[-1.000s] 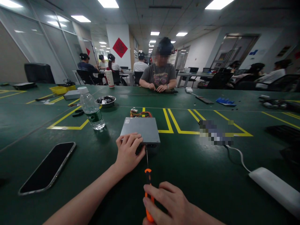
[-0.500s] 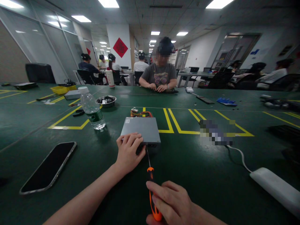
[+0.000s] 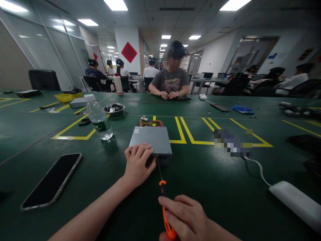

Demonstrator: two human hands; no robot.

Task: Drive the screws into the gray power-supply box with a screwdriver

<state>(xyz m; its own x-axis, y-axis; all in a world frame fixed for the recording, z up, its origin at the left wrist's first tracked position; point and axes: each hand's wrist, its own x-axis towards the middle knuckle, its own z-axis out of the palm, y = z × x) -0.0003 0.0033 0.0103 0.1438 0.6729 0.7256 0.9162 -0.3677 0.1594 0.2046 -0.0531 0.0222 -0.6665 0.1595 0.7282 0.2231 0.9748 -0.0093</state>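
A grey metal computer power supply (image 3: 155, 138) lies flat on the green table in front of me, its bundle of coloured cables (image 3: 151, 123) at the far side. My left hand (image 3: 139, 161) grips its near left corner, fingers on top and thumb against the near face. In my right hand (image 3: 184, 214) is an orange and black screwdriver (image 3: 163, 187), held by the handle. Its shaft points away from me, and the tip meets the near face of the power supply beside my left thumb. What the tip touches is too small to make out.
Left of the power supply stand a water bottle (image 3: 99, 120) and a metal bowl (image 3: 114, 109) of small parts; a phone (image 3: 52, 180) lies nearer. At right, a white power strip (image 3: 296, 204) trails a cable. A person (image 3: 170, 80) sits opposite.
The screwdriver handle and my right hand have shifted slightly to the right, and the handle looks turned. My left hand and the power supply stay in place.
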